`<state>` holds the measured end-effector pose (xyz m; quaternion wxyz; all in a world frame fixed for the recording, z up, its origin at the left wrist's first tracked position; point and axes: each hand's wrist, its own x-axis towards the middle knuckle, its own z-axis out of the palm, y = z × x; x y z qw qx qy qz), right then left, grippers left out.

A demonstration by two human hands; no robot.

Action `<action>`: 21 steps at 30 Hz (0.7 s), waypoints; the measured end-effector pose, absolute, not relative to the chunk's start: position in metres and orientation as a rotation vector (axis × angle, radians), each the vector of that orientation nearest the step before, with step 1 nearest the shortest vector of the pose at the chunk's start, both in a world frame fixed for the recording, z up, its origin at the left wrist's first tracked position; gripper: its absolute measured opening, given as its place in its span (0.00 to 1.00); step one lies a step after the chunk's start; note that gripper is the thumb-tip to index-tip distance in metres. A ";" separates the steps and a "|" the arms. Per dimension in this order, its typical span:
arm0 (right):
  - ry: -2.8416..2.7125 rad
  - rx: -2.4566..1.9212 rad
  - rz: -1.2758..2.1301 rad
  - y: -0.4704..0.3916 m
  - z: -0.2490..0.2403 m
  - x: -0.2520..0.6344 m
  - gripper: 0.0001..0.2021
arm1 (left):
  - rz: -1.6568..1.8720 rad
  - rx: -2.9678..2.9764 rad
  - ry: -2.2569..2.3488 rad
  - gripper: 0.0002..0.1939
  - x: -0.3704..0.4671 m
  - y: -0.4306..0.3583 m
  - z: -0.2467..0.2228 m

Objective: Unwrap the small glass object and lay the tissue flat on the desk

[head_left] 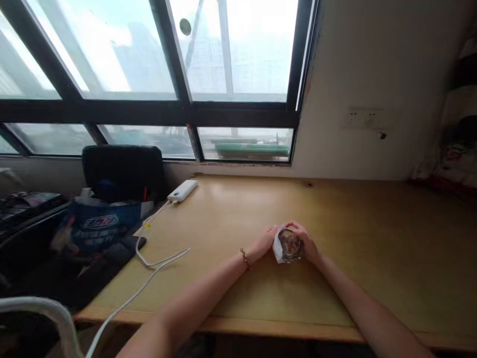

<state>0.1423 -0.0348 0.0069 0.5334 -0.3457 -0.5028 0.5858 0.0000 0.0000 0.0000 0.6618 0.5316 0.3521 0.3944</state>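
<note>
Glass (pixel 289 244), clear and small, is sitting mid-desk (pixel 372 238), well back from the near edge. Right hand (pixel 306 243) is gripping its side; left hand (pixel 264 242) is pinching a white cloth (pixel 277 248) against it.

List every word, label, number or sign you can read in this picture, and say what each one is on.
Blue bag at the left of the desk: a white and red logo with a white line under it, both too blurred to read.
White power bank: no readable marking.
Wall socket plate: no text to be made out.
Clear glass and white cloth between the hands: no lettering visible.
</note>
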 end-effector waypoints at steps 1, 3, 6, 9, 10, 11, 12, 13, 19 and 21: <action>-1.200 -0.814 1.414 -0.036 0.007 0.143 0.08 | 0.872 1.169 0.779 0.15 0.002 0.000 -0.002; -1.187 -0.804 1.416 -0.039 0.007 0.144 0.09 | 0.847 1.110 0.747 0.15 0.005 -0.001 -0.006; -1.125 -0.811 1.336 -0.038 0.009 0.146 0.09 | 0.843 1.030 0.705 0.16 0.009 -0.003 -0.006; -1.016 -0.858 1.148 -0.033 0.010 0.148 0.10 | 0.890 1.043 0.697 0.17 0.009 -0.006 -0.003; -0.986 -0.879 1.084 -0.032 0.011 0.148 0.11 | 0.931 1.072 0.711 0.16 0.008 -0.006 -0.002; -0.965 -0.898 1.032 -0.031 0.011 0.147 0.13 | 0.981 1.108 0.732 0.16 0.007 -0.006 -0.002; -0.953 -0.912 0.999 -0.031 0.011 0.146 0.14 | 1.046 1.143 0.761 0.15 0.005 -0.005 -0.001; -0.950 -0.922 0.984 -0.030 0.011 0.144 0.16 | 1.121 1.174 0.798 0.14 0.003 -0.005 -0.001; -0.971 -0.956 1.053 -0.031 0.007 0.132 0.23 | 1.472 1.617 0.937 0.14 -0.012 -0.006 0.009; -0.993 -0.954 1.077 -0.032 0.005 0.129 0.24 | 1.406 1.996 0.824 0.19 -0.015 -0.010 0.013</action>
